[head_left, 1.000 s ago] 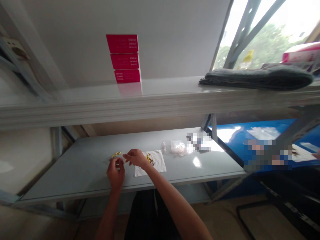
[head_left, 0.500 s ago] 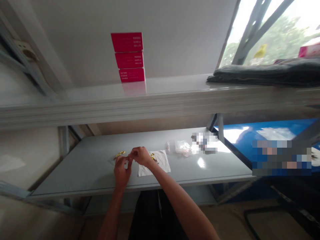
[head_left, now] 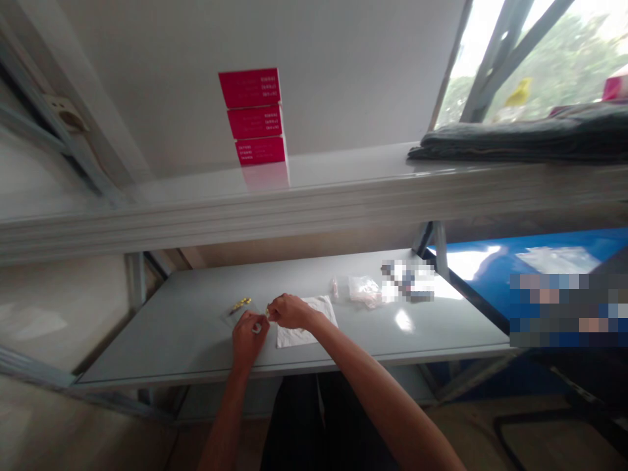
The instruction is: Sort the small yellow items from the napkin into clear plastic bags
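Note:
My left hand [head_left: 248, 340] is closed, with its fingertips pinched together above the table. A small pale patch shows between its fingers; I cannot make out what it is. Touching or nearly touching those fingertips, my right hand [head_left: 290, 310] pinches a small gold-coloured piece [head_left: 267, 313]. Beneath my right hand lies a white cloth [head_left: 297, 337], partly covered by the hand and forearm. Several shiny gold-coloured pieces [head_left: 242, 303] lie just beyond my left hand, seemingly on a clear bag.
Right of the cloth lie a small pinkish packet [head_left: 334, 288] and a clear plastic bag [head_left: 364, 290] on the grey table [head_left: 161, 327]. A shelf [head_left: 343, 196] crosses above, bearing stacked red boxes [head_left: 252, 118] and folded dark fabric [head_left: 510, 144]. A blue surface [head_left: 481, 261] stands at right.
Both hands have shifted slightly right in view, along with the scene. A gold-coloured piece now shows at the right fingertips. My right hand now covers the gold pieces seen on the cloth before.

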Demonstrator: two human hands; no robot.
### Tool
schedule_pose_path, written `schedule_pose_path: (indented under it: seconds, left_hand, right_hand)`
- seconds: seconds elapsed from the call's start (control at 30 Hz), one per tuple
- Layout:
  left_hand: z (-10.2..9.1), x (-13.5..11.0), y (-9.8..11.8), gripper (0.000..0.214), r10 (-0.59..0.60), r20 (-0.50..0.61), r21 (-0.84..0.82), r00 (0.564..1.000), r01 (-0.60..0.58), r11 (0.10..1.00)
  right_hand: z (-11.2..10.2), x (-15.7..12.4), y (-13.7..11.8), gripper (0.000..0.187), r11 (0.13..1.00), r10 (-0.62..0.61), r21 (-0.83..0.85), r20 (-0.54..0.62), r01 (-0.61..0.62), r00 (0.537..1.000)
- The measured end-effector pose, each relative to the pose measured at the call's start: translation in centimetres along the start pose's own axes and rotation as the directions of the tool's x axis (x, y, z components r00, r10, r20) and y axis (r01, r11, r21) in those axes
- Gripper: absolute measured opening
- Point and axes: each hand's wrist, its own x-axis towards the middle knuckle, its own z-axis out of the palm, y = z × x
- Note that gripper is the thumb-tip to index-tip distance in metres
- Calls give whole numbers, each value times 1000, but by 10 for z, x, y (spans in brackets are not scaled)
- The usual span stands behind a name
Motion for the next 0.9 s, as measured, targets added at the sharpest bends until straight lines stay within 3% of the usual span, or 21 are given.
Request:
schedule_pose_path:
  seconds: [0.17,0.23,0.3,0.37,0.43,0.5,0.57,0.63,0.7,0.8,0.9]
  left_hand:
    - [-2,-1,7,26,40,-78,85,996,-33,996]
    - [-2,-3,11,25,100,-38,79,994,-97,992]
    - [-2,-5,12,21,126,2,30,992,-126,992]
    - [-2,-5,10,17,74,-24,-43,997,-75,996]
    - [-1,-3,5,21,-71,-110,-165,991,52,985]
    - [1,0,0,37,-265,-123,-360,956,206,910]
    - [4,3,-3,52,-417,29,-573,909,357,738]
    - [8,4,0,63,-456,234,-700,859,474,534]
    - [12,5,6,69,-446,330,-754,832,517,405]
    - [19,8,19,71,-459,308,-791,833,493,363]
    - [28,16,26,72,-448,259,-780,856,459,425]
  right_hand:
    - [1,-3,-5,31,990,127,-49,-124,-134,984]
    - [0,-1,-7,46,993,119,14,-179,-119,977]
    - [0,3,-9,48,993,83,96,-218,-63,972]
    - [0,7,-9,36,977,72,211,-277,-13,958]
    - [1,11,-7,29,928,86,369,-353,54,932]
    - [1,12,-2,27,841,92,519,-413,151,906]
    - [1,10,7,24,752,83,615,-442,235,893]
    - [-1,4,18,20,698,86,669,-434,256,897]
    - [-3,-6,30,21,691,114,689,-401,217,909]
    - [-3,-26,50,26,702,183,696,-382,151,906]
    - [7,-44,67,30,694,226,706,-395,137,890]
